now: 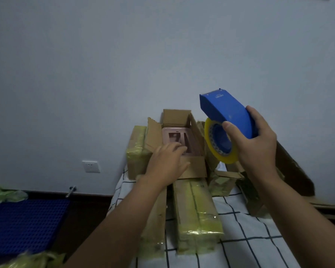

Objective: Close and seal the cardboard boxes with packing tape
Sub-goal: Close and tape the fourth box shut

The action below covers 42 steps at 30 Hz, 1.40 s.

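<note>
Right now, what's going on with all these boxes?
A person is packing boxes on a bed. The right hand grips a blue tape dispenser loaded with yellowish tape, held up above the boxes. The left hand reaches into an open cardboard box with a pink item inside; its flaps are still up. Several taped boxes lie around it on the checked sheet.

1. A plain pale blue-grey painted wall (124,55) fills the upper view in dim, even light
2. A white square wall socket (91,166) sits low on it
3. A dark brown skirting board (46,194) runs along its foot
4. A white bed sheet with a black grid pattern (249,238) covers the bed
5. A dark blue ribbed plastic mat (23,225) lies lower left
</note>
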Motion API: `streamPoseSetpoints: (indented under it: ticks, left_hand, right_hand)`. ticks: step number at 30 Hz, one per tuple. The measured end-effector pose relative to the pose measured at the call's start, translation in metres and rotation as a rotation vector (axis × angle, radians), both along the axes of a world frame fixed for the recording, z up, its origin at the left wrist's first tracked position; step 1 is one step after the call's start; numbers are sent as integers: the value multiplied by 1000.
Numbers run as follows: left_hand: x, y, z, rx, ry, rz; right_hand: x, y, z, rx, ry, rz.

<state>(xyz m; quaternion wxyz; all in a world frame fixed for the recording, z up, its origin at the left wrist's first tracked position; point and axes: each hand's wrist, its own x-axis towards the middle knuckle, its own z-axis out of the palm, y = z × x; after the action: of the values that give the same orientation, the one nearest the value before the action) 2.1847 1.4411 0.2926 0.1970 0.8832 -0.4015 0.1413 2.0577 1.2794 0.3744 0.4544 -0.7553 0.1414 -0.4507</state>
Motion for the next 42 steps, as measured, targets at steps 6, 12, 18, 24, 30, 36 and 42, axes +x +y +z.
streamPoseSetpoints:
  ticks: [6, 12, 18, 24, 30, 36, 42]
  left_hand:
    - [14, -28, -3, 314, 181, 17]
    - [15, -36, -9, 231, 214, 22]
    - [12, -36, -2, -13, 62, 109]
    - [0, -30, 3, -147, -97, 132]
    - [-42, -20, 29, -198, -235, 162]
    - [-121, 2, 75, -211, -407, 164]
    - [-191, 10, 126, -205, -491, 175]
  right_hand:
    - [-10, -16, -15, 34, 19, 16]
    - [-11, -21, -28, 77, 18, 55]
    - [-20, -24, -33, 100, -8, 58]
    - [-43, -28, -33, 123, -58, 41]
    - [-94, -25, -26, 122, -116, 43]
    - [-171, -17, -9, 128, -173, 50]
    - [-239, -25, 23, 117, -208, 22]
